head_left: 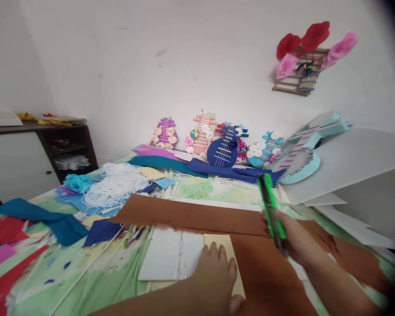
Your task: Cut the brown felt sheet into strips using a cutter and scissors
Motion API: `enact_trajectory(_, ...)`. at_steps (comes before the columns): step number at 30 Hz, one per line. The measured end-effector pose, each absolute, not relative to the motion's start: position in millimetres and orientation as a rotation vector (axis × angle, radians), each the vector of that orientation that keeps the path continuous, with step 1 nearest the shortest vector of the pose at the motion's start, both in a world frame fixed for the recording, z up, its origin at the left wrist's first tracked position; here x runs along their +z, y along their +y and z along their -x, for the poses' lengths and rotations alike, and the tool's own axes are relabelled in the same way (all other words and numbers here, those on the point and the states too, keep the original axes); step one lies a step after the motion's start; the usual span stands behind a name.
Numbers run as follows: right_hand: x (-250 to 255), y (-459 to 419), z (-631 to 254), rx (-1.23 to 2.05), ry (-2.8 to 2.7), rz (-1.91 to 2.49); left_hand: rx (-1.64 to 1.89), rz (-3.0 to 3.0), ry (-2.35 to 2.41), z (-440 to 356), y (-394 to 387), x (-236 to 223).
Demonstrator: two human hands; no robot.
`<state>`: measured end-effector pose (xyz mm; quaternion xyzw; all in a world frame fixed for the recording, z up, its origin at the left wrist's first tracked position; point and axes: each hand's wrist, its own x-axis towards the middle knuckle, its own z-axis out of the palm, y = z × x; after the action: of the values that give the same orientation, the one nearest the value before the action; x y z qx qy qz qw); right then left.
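My right hand (294,239) is closed around a green cutter (270,207), its tip pointing up and away over a brown sheet of felt (197,215). The brown sheet runs across the table and down towards me. My left hand (215,274) lies flat with fingers together, pressing on a pale yellow card (219,240) at the brown sheet's edge. A white foam board (167,256) lies just left of that hand.
Small decorated guitar models (222,147) lean against the wall, a larger light blue one (299,158) on white boards (349,162) at right. White cord (115,186), blue felt (36,215) and paper scraps cover the left. A dark shelf (66,145) stands far left.
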<state>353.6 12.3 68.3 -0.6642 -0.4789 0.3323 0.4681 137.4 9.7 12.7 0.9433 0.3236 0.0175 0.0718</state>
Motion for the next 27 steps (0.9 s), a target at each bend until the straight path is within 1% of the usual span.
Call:
enact_trajectory(2,63.2,36.8,-306.4,1.135,-1.069,1.466,0.034,-2.826,0.966,-138.6,9.9,11.8)
enact_trajectory(4,57.3,55.6,-274.7,1.356,-0.957,1.297,-0.01,-2.817,0.959,-139.5,10.8,11.4)
enact_trajectory(6,49.5,67.1,-261.1,1.491,-0.887,1.174,-0.033,-2.811,0.947,-139.7,12.3,11.5)
enact_trajectory(9,34.6,74.8,-264.1,1.617,-0.823,1.065,-0.043,-2.784,0.947,-139.1,14.3,12.1)
enact_trajectory(15,13.5,82.1,-278.4,1.684,-0.765,0.791,-0.089,-2.723,0.952,-135.9,13.3,17.3)
enact_trajectory(27,5.9,86.2,-281.2,1.666,-0.746,0.766,-0.144,-2.696,0.964,-136.1,15.8,24.4)
